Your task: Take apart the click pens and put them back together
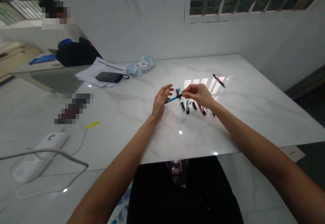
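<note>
The blue pen [173,99] is between the 2 hands, above the desk [122,139]. The left hand [161,100] holds its near black end at the thumb side, with some fingers spread away. The right hand [198,95] pinches the other black end between thumb and forefinger. How firmly each hand presses, I cannot tell.

Just below the right hand, on the person's side of it, lie black pen parts [194,105], a blue piece [187,106], a red piece [202,109] and thin white tubes [199,113]. Beyond the right hand, to its right, a red and black pen [218,80] lies apart.

In my judgement, the blue pen could turn or slip if the left hand holds too lightly, because several fingers give no support. If the right hand pulled suddenly, a small part could jump out and be lost among the others. The right forearm [238,129] passes close to the loose pieces, so lowering it could push them. The white tubes look round and could roll on this shiny surface.
</note>
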Demonstrator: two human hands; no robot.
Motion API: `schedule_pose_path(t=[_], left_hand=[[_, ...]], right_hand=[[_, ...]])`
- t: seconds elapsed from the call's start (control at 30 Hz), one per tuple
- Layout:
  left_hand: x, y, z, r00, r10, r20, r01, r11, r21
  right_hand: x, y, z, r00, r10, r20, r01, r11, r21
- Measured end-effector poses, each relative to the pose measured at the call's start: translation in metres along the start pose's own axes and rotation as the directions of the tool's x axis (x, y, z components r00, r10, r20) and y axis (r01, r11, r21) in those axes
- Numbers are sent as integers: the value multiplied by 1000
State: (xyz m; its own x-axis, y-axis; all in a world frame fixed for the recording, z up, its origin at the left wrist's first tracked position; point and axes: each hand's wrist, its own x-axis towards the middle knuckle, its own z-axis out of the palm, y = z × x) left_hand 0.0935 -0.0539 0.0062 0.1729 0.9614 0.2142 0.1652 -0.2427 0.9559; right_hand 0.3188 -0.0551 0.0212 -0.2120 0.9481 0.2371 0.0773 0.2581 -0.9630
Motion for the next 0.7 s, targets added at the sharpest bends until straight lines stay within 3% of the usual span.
schedule_pose_path(t=[0.23, 0.33, 0.47, 0.7], left_hand=[[10, 7, -21, 991, -74, -111, 59, 989, -136], [13, 10, -27, 988, -132, -83, 108, 965, -238], [10, 9, -20, 987, -161, 14, 159, 949, -273], [7, 4, -11, 986, -160, 49, 166, 898, -407]], right_hand=[[-3, 0, 8, 1000, -19, 14, 20, 999, -50], [1, 1, 4, 996, -50, -77, 53, 998, 30], [7, 6, -8, 982, -44, -185, 52, 998, 38], [8, 6, -13, 977, -45, -208, 49, 999, 17]])
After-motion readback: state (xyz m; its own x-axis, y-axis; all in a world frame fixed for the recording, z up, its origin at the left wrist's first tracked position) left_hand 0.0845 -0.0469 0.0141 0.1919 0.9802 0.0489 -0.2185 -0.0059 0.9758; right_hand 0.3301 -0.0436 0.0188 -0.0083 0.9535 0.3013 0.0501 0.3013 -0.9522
